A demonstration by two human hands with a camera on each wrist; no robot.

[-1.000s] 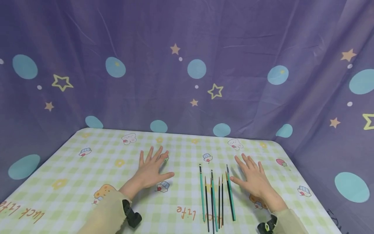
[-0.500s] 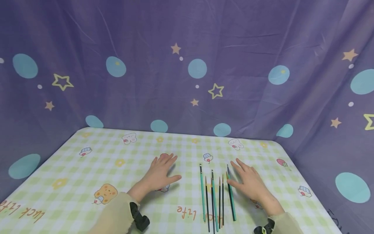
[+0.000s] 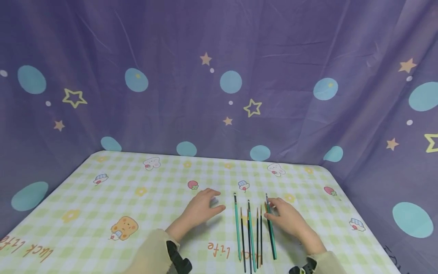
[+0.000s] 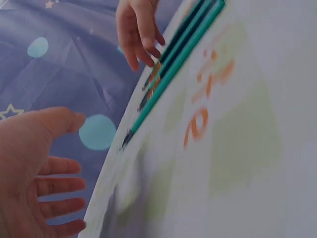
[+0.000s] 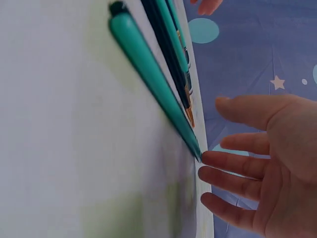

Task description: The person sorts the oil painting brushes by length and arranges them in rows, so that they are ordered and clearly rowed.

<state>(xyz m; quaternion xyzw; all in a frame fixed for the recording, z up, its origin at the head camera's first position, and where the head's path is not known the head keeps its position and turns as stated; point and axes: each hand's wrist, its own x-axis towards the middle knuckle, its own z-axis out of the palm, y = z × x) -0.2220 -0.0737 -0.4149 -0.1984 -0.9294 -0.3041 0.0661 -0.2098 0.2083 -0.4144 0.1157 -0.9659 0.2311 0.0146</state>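
Several slim paintbrushes (image 3: 251, 239) lie side by side on the checked tablecloth, bristles toward the far edge; some handles are green, others black. My left hand (image 3: 201, 209) hovers left of the leftmost green brush (image 3: 237, 228), apart from it, fingers loosely bent and thumb out. At the right end, my right hand (image 3: 287, 217) is over the upper part of the rightmost green brush (image 3: 272, 238). In the right wrist view its fingers (image 5: 233, 163) are spread near that brush's tip; whether they touch it I cannot tell. Neither hand holds anything.
A green and white checked tablecloth (image 3: 164, 175) with printed cakes, bears and lettering covers the table. Behind it hangs a purple curtain (image 3: 178, 106) with stars and blue dots. Each wrist wears a black camera strap (image 3: 179, 260).
Both hands have moved inward toward the brushes, the left to the right and the right to the left. Their spread fingers have bent somewhat. The brushes have stayed in place.
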